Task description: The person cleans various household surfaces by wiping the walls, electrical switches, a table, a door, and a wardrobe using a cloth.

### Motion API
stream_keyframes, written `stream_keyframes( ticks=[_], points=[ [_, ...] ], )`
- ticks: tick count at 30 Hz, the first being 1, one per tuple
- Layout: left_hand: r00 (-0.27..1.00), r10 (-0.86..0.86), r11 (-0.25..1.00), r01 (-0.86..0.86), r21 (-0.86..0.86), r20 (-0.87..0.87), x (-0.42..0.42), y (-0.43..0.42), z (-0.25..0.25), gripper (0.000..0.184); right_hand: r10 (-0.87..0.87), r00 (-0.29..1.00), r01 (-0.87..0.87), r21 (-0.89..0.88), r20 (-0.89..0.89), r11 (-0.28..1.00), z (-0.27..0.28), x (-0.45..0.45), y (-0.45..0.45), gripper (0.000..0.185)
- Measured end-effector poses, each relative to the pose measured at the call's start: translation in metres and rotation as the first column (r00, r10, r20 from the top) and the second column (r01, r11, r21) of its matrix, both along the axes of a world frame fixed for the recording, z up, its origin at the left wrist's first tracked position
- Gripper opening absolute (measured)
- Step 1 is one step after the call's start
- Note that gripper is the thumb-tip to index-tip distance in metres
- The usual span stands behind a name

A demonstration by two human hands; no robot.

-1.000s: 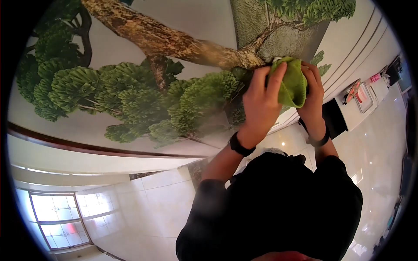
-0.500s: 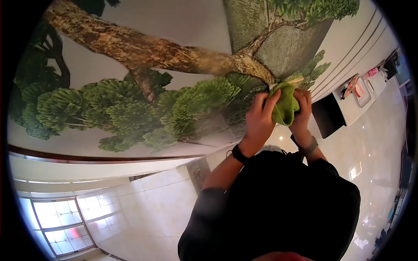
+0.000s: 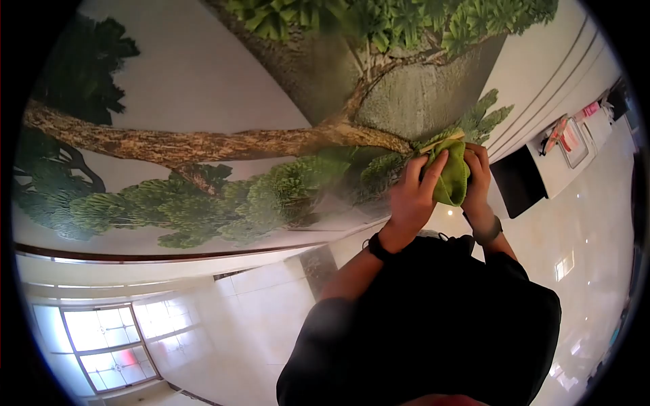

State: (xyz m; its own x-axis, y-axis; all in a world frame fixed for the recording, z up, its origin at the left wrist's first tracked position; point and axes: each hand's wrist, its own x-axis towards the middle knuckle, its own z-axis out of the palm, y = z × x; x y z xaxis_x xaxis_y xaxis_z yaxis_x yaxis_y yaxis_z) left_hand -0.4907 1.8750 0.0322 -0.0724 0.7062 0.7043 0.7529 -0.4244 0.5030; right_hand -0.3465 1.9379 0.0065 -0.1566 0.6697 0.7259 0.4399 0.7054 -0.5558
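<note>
A green cloth (image 3: 451, 179) is bunched between my two hands, with a thin pale edge of something (image 3: 443, 141) showing at its top. My left hand (image 3: 414, 196) has its fingers closed on the cloth's left side. On the right side, my right hand (image 3: 479, 179) grips the cloth too, its fingertips partly hidden behind it. Both hands are in front of a wall picture of a tree (image 3: 223, 144), near the end of its brown branch. Whether the cloth touches the picture I cannot tell.
A white cabinet (image 3: 558, 172) with a tray (image 3: 575, 143) and small items stands at the right. Glossy pale floor tiles (image 3: 257, 311) lie below. At the lower left is a barred window (image 3: 108, 338). A dark red-brown trim (image 3: 169, 257) edges the picture's bottom.
Both hands have come down from their place of one second ago, still holding the cloth. The view has turned, so the tree branch appears more level and more of the picture's top shows.
</note>
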Motion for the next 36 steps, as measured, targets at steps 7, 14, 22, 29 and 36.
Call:
stream_keyframes(
  ticks=[7, 14, 22, 29, 36],
  points=[
    [0.994, 0.034, 0.999, -0.036, 0.020, 0.101, 0.005, 0.006, -0.028, 0.055, 0.022, 0.999, -0.022, 0.011, -0.033, 1.000, -0.010, -0.003, 0.002, 0.041],
    [0.975, 0.094, 0.996, -0.092, -0.019, 0.201, 0.006, -0.002, -0.039, 0.050, 0.089, 0.994, -0.090, -0.014, -0.063, 0.996, -0.032, -0.009, 0.002, 0.041],
    [0.945, 0.276, 0.933, -0.221, -0.283, 0.173, 0.011, -0.013, -0.093, 0.053, 0.144, 0.987, -0.156, -0.201, -0.076, 0.967, -0.100, -0.015, -0.002, 0.041],
    [0.921, 0.319, 0.921, -0.246, -0.301, 0.223, -0.016, -0.033, -0.120, 0.051, 0.188, 0.981, -0.191, -0.281, -0.038, 0.940, -0.129, -0.046, -0.023, 0.040],
    [0.808, 0.553, 0.828, -0.505, -0.244, 0.204, -0.095, -0.102, -0.111, 0.052, 0.428, 0.895, -0.406, -0.164, 0.125, 0.899, -0.074, -0.133, -0.069, 0.045]
  ],
)
